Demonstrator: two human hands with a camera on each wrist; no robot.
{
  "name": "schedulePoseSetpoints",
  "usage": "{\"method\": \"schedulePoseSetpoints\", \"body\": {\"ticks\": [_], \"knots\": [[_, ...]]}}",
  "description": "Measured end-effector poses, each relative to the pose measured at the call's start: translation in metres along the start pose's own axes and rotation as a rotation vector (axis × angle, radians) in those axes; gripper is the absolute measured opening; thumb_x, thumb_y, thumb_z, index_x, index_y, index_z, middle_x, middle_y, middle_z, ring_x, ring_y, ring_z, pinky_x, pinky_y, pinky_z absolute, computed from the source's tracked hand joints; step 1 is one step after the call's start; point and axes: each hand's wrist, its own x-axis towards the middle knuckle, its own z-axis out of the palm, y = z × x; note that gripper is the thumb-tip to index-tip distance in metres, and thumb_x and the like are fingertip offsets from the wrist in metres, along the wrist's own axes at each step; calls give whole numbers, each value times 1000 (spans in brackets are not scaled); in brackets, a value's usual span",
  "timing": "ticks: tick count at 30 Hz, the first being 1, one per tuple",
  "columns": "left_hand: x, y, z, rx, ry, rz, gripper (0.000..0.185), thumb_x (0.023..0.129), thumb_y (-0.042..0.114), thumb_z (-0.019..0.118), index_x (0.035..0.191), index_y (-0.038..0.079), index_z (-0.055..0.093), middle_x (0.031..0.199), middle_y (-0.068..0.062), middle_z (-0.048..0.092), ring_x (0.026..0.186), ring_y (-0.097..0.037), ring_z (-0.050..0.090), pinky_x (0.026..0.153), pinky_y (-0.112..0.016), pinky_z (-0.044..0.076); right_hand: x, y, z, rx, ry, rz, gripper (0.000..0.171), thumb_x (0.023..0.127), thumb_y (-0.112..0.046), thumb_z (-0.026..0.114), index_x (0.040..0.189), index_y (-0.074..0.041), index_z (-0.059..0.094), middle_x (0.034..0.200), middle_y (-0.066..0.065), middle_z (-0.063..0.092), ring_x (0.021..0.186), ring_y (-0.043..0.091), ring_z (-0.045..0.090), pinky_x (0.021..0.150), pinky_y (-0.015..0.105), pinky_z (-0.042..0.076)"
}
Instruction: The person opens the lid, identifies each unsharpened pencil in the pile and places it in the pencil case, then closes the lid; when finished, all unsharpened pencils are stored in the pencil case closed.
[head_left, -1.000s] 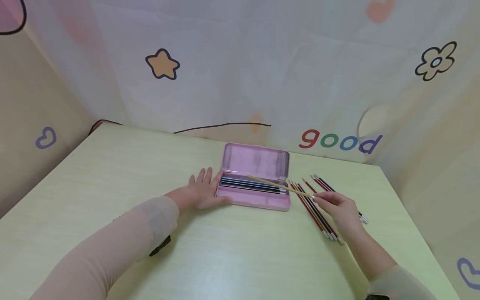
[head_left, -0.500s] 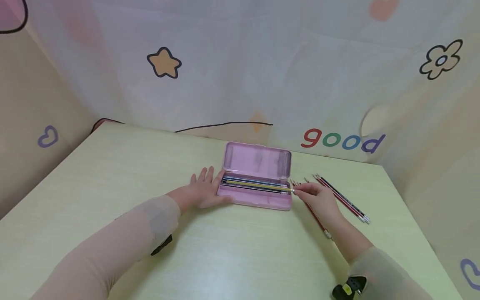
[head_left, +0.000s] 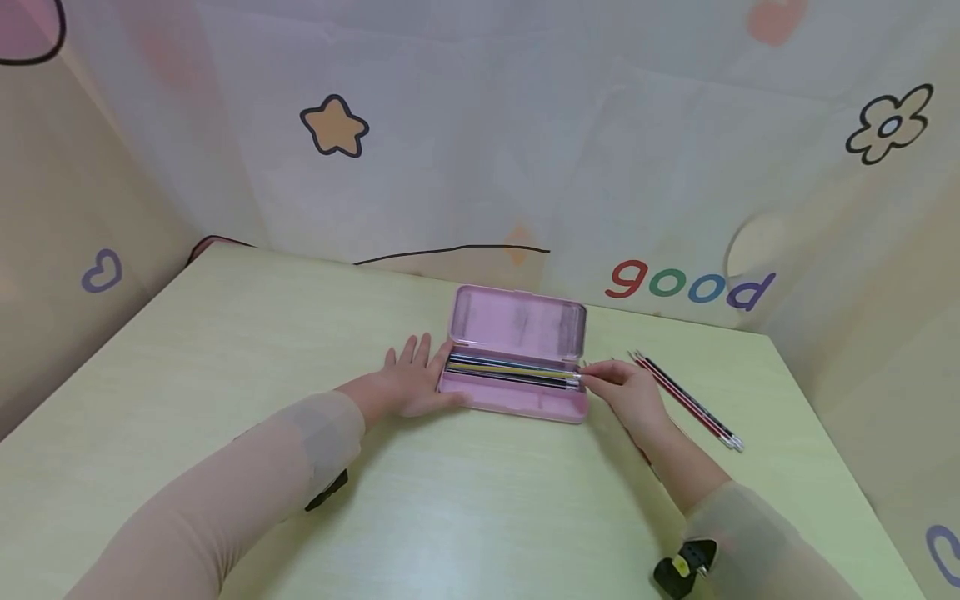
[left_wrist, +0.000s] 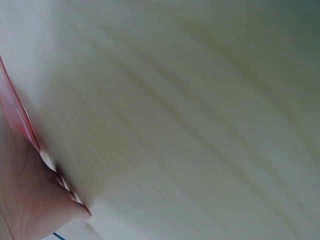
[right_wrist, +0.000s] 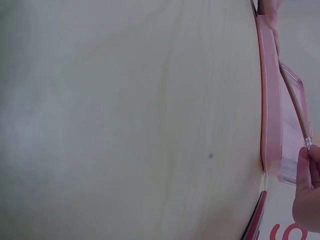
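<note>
A pink pencil case (head_left: 517,323) lies open, its lid tipped back toward the wall. Dark pencils (head_left: 513,382) lie side by side in its tray. My right hand (head_left: 630,402) is at the case's right end and pinches the silver-tipped end of a yellow pencil (head_left: 510,369), which lies lengthwise over the dark ones. In the right wrist view, thumb and finger meet on that end of the pencil (right_wrist: 296,107). My left hand (head_left: 408,387) rests spread against the case's left end, thumb along the near corner.
Right of the case, a few red and dark pencils (head_left: 686,400) lie slanted on the pale table (head_left: 450,517). More pencils lie partly hidden under my right hand and forearm. A printed cloth wall (head_left: 480,150) rises behind the table.
My right hand has moved left, bringing the yellow pencil from a slant across the case's right side down into line with the pencils in the tray. The left hand stays in place.
</note>
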Motion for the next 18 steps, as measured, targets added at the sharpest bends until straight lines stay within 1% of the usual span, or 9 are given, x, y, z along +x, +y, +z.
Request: {"method": "schedulePoseSetpoints", "body": {"ticks": [2, 7, 11, 18], "knots": [[0, 0, 0, 0, -7, -3, 98, 84, 75, 28, 150, 12, -7, 153, -23, -6, 139, -39, -7, 108, -58, 2, 1, 1, 1, 8, -5, -5, 27, 87, -18, 67, 108, -1, 66, 102, 8, 66, 99, 21, 53, 82, 26, 44], [1, 0, 1, 5, -1, -2, 98, 84, 75, 28, 150, 11, -5, 153, -23, -4, 139, -39, -6, 108, -58, 3, 4, 3, 5, 1, -13, -11, 23, 88, -12, 65, 108, 0, 66, 103, 9, 66, 98, 21, 53, 81, 23, 45], [1, 0, 2, 14, 7, -6, 98, 84, 76, 29, 150, 13, -5, 153, -23, -4, 139, -38, -6, 107, -58, 3, 5, 2, 8, -6, -14, -16, 23, 90, -10, 63, 110, 1, 66, 107, 13, 65, 100, 22, 53, 84, 27, 44], [2, 0, 3, 9, 10, -9, 98, 83, 76, 29, 150, 13, -5, 153, -23, -3, 139, -39, -6, 107, -59, 3, 6, -1, 9, -7, -34, 23, 25, 92, -11, 60, 114, -1, 64, 113, 15, 62, 103, 24, 51, 89, 33, 43]]}}
